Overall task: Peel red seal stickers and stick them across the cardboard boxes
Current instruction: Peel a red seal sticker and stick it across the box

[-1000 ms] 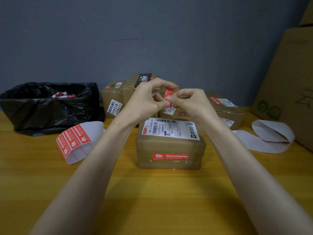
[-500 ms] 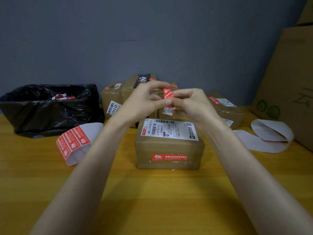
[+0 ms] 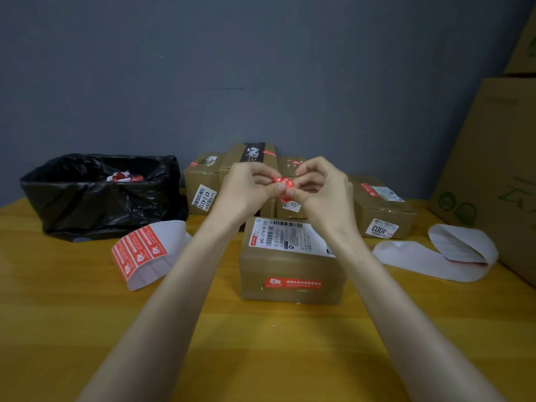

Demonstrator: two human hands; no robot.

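Both hands are up in the air over the near box (image 3: 290, 256), not on it. Left hand (image 3: 249, 188) and right hand (image 3: 322, 192) each have a fingertip grip pinching the same red seal sticker (image 3: 285, 185) between them, other fingers curled in. The sticker looks crumpled or half folded. Can't tell from here if it's fully off its backing or if they're picking an edge free. It's held high and close to the eyes, I'd say because the edge work is fiddly. Keeping it off the cardboard also stops the glue grabbing early.

Near box sits square in front of the person, shipping label up. A front seal (image 3: 293, 283) is already stuck across its near face, so my read is this sticker goes on another side or on the next box. Rear boxes (image 3: 203, 184) are lined up at the wall, some showing red: the done pile, as I judge it.

Sticker sheet (image 3: 142, 250) lies just left of the left forearm, handy for the next peel. White backing (image 3: 452, 253) lies off to the right, out of the way. Black bin bag (image 3: 101, 192) sits open at the far left of the worktop (image 3: 58, 314), with red and white scraps inside.
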